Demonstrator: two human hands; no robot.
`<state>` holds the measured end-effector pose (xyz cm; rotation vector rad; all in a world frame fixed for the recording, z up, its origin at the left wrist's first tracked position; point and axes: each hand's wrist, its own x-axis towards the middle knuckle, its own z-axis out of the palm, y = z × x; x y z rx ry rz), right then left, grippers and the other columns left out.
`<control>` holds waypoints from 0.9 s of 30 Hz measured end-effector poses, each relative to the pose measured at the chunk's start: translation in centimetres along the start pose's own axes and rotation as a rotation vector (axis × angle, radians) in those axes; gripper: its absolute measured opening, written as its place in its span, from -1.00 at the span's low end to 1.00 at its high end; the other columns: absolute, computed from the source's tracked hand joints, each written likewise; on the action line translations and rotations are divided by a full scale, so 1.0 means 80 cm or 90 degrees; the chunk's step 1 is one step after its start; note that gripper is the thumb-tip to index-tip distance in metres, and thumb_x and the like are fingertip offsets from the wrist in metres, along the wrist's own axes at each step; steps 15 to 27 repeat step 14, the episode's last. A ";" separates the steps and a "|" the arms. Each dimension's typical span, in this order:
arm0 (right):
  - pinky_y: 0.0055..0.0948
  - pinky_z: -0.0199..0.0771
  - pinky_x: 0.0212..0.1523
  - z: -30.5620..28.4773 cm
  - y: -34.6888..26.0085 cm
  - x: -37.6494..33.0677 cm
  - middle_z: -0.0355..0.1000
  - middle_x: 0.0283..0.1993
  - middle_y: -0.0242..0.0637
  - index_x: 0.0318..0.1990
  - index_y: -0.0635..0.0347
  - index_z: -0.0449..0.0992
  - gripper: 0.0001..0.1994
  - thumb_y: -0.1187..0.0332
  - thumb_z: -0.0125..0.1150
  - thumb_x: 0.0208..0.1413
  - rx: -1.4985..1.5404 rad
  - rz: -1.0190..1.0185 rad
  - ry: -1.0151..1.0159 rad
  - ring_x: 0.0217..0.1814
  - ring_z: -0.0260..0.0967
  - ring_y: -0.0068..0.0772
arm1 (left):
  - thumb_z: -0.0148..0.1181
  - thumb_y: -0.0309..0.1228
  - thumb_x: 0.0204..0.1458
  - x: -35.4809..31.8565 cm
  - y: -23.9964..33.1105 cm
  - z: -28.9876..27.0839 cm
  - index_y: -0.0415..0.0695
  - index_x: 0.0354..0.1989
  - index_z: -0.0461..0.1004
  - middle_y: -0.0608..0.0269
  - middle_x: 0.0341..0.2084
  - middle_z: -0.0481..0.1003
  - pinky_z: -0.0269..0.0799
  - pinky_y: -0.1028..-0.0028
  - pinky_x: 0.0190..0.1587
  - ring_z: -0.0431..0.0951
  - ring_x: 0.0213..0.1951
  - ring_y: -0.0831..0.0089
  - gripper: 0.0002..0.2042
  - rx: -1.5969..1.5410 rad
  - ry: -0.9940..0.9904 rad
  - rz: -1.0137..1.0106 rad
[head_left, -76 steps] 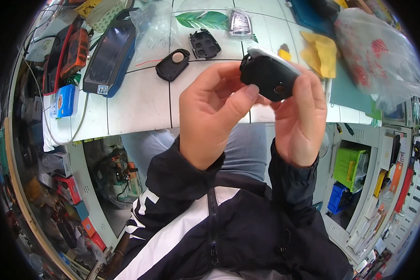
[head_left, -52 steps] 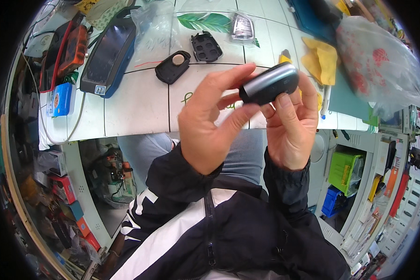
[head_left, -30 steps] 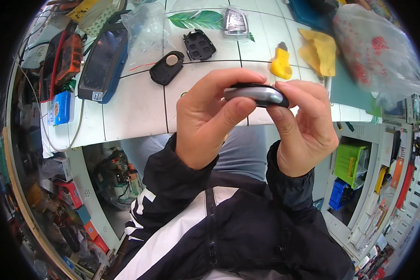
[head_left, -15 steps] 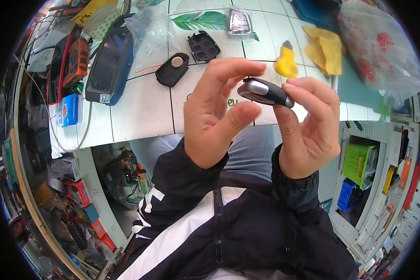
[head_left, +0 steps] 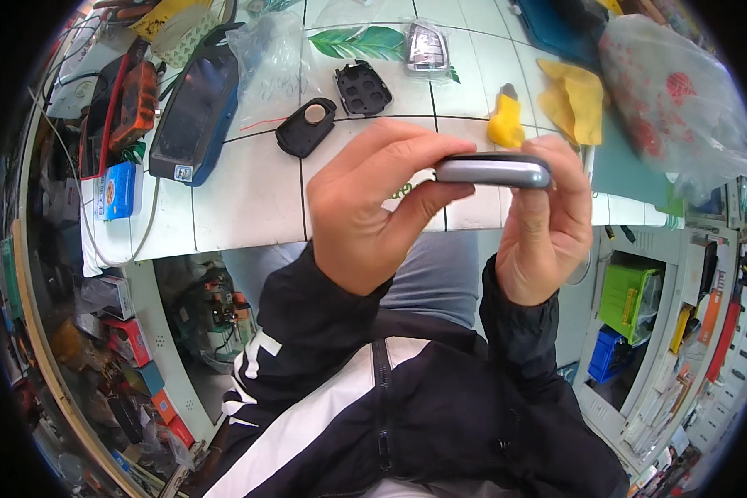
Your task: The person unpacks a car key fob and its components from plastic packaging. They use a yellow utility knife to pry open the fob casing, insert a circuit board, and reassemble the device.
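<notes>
Two hands [head_left: 373, 207] pinching flat, smooth grey, probably plastic key-fob shell [head_left: 494, 171] edge-on

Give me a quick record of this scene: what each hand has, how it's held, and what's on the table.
left hand: pinches the left end of the key fob
right hand: grips the fob's right end
fob: grey and black, edge-on, level, above the table edge
table: white tiles; black shell half, button pad, yellow cloth, blue-edged tablet
</notes>
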<state>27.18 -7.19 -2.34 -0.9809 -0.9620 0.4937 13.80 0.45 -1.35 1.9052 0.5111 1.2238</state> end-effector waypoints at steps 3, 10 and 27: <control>-0.40 0.26 0.05 -0.003 0.002 0.001 0.29 -0.01 -0.09 -0.07 0.35 0.36 -0.67 0.52 0.21 -0.02 -0.011 0.027 -0.033 0.04 0.30 -0.29 | 0.29 -0.65 -0.26 0.009 0.004 -0.003 -0.26 -0.28 0.52 0.16 -0.41 0.47 0.39 0.54 -0.36 0.49 -0.39 0.37 -0.72 0.127 0.034 0.111; -0.47 0.33 -0.08 -0.007 -0.005 0.007 0.45 -0.22 -0.14 -0.18 0.35 0.45 -0.75 0.56 0.25 -0.08 -0.245 -0.112 -0.072 -0.09 0.35 -0.32 | 0.23 -0.57 -0.12 0.013 -0.011 -0.012 -0.23 -0.10 0.43 0.13 -0.25 0.45 0.39 0.52 -0.31 0.47 -0.32 0.35 -0.66 0.103 -0.055 0.138; -0.47 0.35 -0.08 -0.001 0.014 0.003 0.45 -0.17 -0.09 -0.17 0.33 0.46 -0.75 0.54 0.23 -0.06 -0.358 -0.268 -0.009 -0.11 0.38 -0.22 | 0.18 -0.45 0.02 -0.012 -0.013 0.019 -0.07 0.21 0.12 0.17 -0.07 0.35 0.46 0.49 -0.17 0.48 -0.19 0.26 -0.44 -0.519 0.020 -0.392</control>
